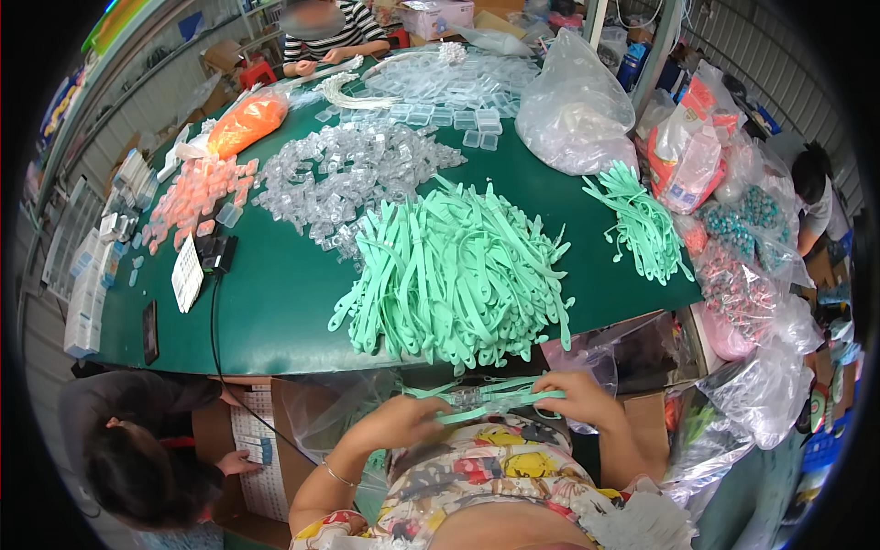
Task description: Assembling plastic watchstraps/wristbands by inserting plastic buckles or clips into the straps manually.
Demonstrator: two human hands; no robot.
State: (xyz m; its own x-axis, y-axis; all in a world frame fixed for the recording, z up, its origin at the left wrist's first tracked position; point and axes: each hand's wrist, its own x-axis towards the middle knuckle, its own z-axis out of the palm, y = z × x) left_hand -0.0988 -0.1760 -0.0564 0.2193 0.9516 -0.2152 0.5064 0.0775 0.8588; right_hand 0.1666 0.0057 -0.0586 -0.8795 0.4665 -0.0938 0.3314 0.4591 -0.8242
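Close in front of my body, at the table's near edge, I hold several mint-green straps (500, 400) stretched sideways between my hands. Small transparent pieces show among them at the middle. My right hand (579, 400) pinches the straps' right ends between thumb and fingers. Somewhat smeared by motion, my left hand (403, 422) is closed round their left part; its fingertips are partly hidden. Just beyond my hands lies a big heap of the same mint-green straps (458, 275). A smaller bundle of green straps (642, 223) rests at the table's right side.
The green table (266, 325) carries a pile of transparent plastic pieces (344, 183), orange pieces (197, 197) and a phone (150, 332). Plastic bags (577, 105) stand at the back right. One person (137, 449) reaches into a carton (291, 486) at left; another (335, 37) sits across the table.
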